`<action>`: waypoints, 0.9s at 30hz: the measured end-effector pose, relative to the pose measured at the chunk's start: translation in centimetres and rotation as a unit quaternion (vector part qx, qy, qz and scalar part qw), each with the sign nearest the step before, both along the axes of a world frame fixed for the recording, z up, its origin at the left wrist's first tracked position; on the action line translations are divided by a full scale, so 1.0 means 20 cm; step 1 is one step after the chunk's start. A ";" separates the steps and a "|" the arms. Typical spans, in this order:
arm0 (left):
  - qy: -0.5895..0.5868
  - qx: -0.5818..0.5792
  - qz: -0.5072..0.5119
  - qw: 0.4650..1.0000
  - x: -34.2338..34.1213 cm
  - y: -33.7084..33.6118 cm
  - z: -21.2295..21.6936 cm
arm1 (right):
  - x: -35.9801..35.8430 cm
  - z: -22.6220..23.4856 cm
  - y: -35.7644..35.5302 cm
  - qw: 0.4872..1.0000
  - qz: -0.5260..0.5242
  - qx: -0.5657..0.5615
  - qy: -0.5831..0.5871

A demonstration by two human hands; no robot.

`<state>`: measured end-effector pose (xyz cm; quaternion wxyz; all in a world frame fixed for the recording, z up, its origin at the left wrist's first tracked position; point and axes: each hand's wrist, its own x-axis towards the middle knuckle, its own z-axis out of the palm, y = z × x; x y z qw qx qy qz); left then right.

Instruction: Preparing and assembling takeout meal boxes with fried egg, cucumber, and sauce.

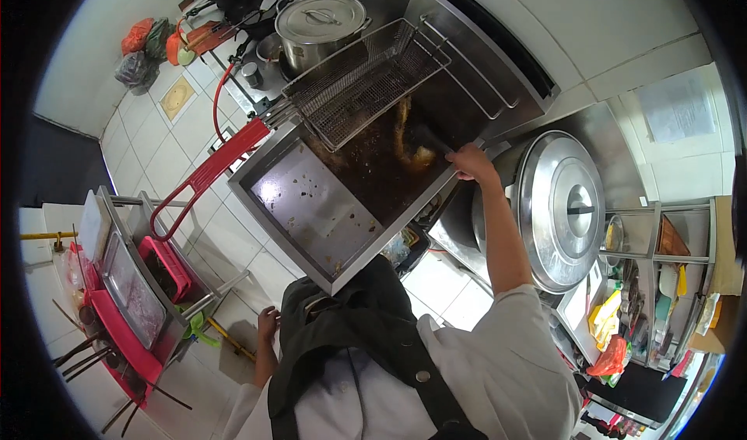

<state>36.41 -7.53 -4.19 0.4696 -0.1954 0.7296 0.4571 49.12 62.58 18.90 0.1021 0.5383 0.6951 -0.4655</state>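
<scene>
My right hand [470,163] reaches over the right rim of a steel deep fryer [334,280] and is closed on a thin, dark-handled utensil [436,140]. Its far end meets the dark brown oil [366,168], so I cannot make out its kind. Beside it, golden fried pieces [420,158] lie in the oil. A wire fry basket [366,82] with a long red handle [226,160] rests across the fryer's far side. Low at my left side hangs my left hand [268,323], fingers loosely apart, with nothing seen in it.
Right of the fryer stands a big lidded steel pot [564,206]. A smaller lidded pot [320,20] sits behind the basket. To the left is a cart with a steel tray [134,292] and a pink basket [167,269]. Shelves [661,257] hold utensils at far right.
</scene>
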 end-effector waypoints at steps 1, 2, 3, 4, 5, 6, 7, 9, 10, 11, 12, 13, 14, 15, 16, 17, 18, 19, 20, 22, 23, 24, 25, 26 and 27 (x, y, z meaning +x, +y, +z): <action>-0.001 -0.003 0.001 1.000 0.00 -0.01 -0.01 | 0.01 0.04 -0.05 0.992 0.048 0.110 -0.050; 0.015 0.000 -0.015 1.000 -0.03 0.01 -0.01 | 0.03 0.09 -0.11 0.966 0.094 0.219 -0.099; 0.030 0.002 -0.029 0.999 -0.06 0.04 0.00 | 0.02 0.12 -0.17 0.967 0.094 0.217 -0.099; 0.032 -0.006 -0.018 0.999 -0.07 0.06 0.02 | 0.01 0.14 -0.24 0.962 0.105 0.238 -0.080; 0.032 -0.008 -0.019 0.999 -0.08 0.09 0.04 | -0.01 0.14 -0.30 0.957 0.114 0.259 -0.061; 0.029 -0.003 -0.018 0.999 -0.10 0.11 0.05 | -0.03 0.12 -0.34 0.958 0.110 0.258 -0.061; 0.027 0.002 -0.015 1.000 -0.12 0.14 0.06 | -0.07 0.09 -0.38 0.954 0.124 0.263 -0.080; 0.024 0.012 -0.017 0.999 -0.14 0.16 0.09 | -0.14 0.04 -0.46 0.949 0.137 0.266 -0.097; 0.030 0.013 -0.016 0.999 -0.14 0.17 0.11 | -0.18 0.01 -0.50 0.948 0.140 0.269 -0.099; 0.036 0.015 -0.011 0.999 -0.14 0.18 0.12 | -0.21 -0.01 -0.52 0.946 0.145 0.273 -0.099; 0.037 0.014 -0.010 0.999 -0.14 0.19 0.12 | -0.23 -0.02 -0.54 0.946 0.145 0.273 -0.098; 0.035 0.017 -0.009 0.999 -0.13 0.20 0.13 | -0.24 -0.03 -0.56 0.942 0.147 0.283 -0.102; 0.032 0.019 -0.008 0.999 -0.12 0.20 0.13 | -0.25 -0.05 -0.57 0.939 0.148 0.293 -0.106; 0.033 0.018 -0.007 0.999 -0.11 0.19 0.13 | -0.24 -0.10 -0.58 0.939 0.149 0.292 -0.104; 0.031 0.021 -0.004 0.999 -0.10 0.18 0.13 | -0.23 -0.16 -0.58 0.928 0.131 0.327 -0.118; 0.028 0.024 0.000 0.999 -0.08 0.16 0.12 | -0.23 -0.17 -0.59 0.916 0.115 0.360 -0.132; 0.033 0.021 0.003 0.999 -0.07 0.14 0.11 | -0.21 -0.17 -0.58 0.917 0.119 0.358 -0.131; 0.032 0.018 0.006 0.999 -0.05 0.12 0.09 | -0.19 -0.17 -0.55 0.920 0.137 0.344 -0.130; 0.031 0.015 0.002 0.999 -0.04 0.09 0.08 | -0.18 -0.16 -0.54 0.922 0.155 0.329 -0.129; 0.028 0.007 -0.001 1.000 -0.02 0.06 0.07 | -0.20 -0.09 -0.53 0.974 0.077 0.204 -0.054; 0.034 0.000 -0.017 0.999 -0.01 0.04 0.06 | -0.19 -0.07 -0.53 0.997 -0.011 0.075 0.019; 0.040 -0.007 -0.034 0.999 0.00 0.02 0.06 | -0.20 -0.10 -0.54 0.997 -0.014 0.070 0.016; 0.037 -0.011 -0.038 0.999 0.01 0.00 0.06 | -0.23 -0.14 -0.56 0.991 -0.074 -0.037 0.105; 0.058 -0.006 -0.050 0.997 0.03 -0.04 0.04 | -0.26 -0.18 -0.58 0.962 -0.130 -0.143 0.193; 0.079 0.002 -0.067 0.995 0.03 -0.04 0.04 | -0.30 -0.21 -0.60 0.962 -0.134 -0.144 0.191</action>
